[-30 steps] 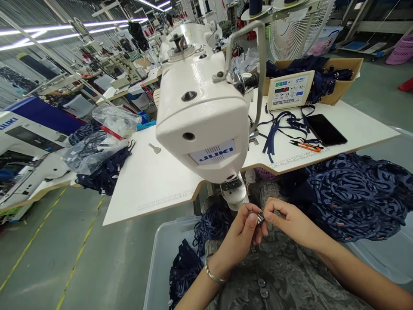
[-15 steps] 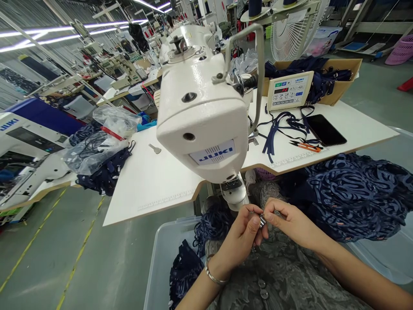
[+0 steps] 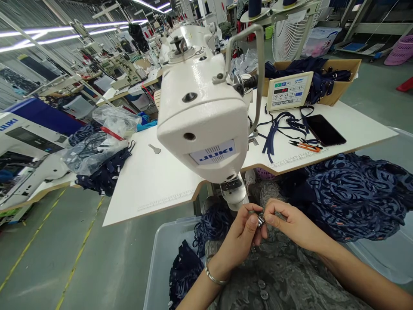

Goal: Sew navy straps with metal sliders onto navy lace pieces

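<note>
Just below the sewing machine head (image 3: 203,112), my left hand (image 3: 241,234) holds a small shiny metal bobbin case (image 3: 260,221) between thumb and fingers. A bracelet circles that wrist. My right hand (image 3: 288,221) is right beside it, thumb and forefinger pinched together at the bobbin case's edge. Whatever lies in that pinch is too small to make out. Both hands are over my lap, close to the machine's lower arm (image 3: 235,191).
On the white table (image 3: 155,185) lie a flat metal plate (image 3: 155,149), navy straps (image 3: 274,133), orange thread snips (image 3: 306,147) and a phone (image 3: 325,130). A control panel (image 3: 289,91) stands before a cardboard box (image 3: 348,75). Navy strap bundles (image 3: 358,193) lie at the right; a plastic bin (image 3: 158,254) is at the left.
My left hand and the bobbin case have shifted very slightly left. My right hand keeps its pinch almost in the same place.
</note>
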`<state>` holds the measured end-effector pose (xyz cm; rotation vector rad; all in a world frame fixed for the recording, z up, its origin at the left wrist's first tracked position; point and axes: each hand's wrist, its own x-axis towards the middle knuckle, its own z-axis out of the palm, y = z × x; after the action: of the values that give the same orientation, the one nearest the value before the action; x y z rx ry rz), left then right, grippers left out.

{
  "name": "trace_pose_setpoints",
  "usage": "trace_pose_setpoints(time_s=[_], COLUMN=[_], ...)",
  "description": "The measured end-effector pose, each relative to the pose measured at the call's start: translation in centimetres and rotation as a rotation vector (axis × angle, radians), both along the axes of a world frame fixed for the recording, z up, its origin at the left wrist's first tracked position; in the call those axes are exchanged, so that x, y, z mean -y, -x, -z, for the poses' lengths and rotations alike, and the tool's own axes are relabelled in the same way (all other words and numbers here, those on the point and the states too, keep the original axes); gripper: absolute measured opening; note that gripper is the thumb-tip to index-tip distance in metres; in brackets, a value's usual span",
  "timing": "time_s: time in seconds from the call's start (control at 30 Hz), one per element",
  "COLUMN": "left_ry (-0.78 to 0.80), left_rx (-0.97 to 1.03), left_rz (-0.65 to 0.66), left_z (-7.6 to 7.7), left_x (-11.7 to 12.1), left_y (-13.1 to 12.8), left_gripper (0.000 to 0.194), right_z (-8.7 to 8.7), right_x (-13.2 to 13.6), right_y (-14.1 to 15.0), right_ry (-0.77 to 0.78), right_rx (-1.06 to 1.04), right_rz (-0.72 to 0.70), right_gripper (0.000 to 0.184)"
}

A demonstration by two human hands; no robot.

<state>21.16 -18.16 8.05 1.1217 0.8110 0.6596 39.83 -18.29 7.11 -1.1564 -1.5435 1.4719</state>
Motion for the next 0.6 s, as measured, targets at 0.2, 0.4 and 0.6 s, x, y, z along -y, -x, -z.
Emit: trace_pose_setpoints(time_s=[0.2,0.4,0.6], left_ry=[-0.012,-0.016,-0.023], left_rx=[0.02,0.04,0.037], left_rz=[0.02,0.018,0.018], left_z=[0.37,0.4,0.27], left_x=[-0.1,-0.08,-0.04], left_y=[-0.02,-0.17,-0.12], left_gripper=[0.04,0.041,0.042], right_z=[-0.02,0.21,0.15], right_x=[0.03,0.1,0.04], right_y=[0.04,-0.06,0.02], right_ry=[0.006,0.007,0.031], right_rx=[-0.014,-0.016,-0.032], right_rz=[-0.01,-0.006,-0.018], right_gripper=[0.033,0.033,0.034])
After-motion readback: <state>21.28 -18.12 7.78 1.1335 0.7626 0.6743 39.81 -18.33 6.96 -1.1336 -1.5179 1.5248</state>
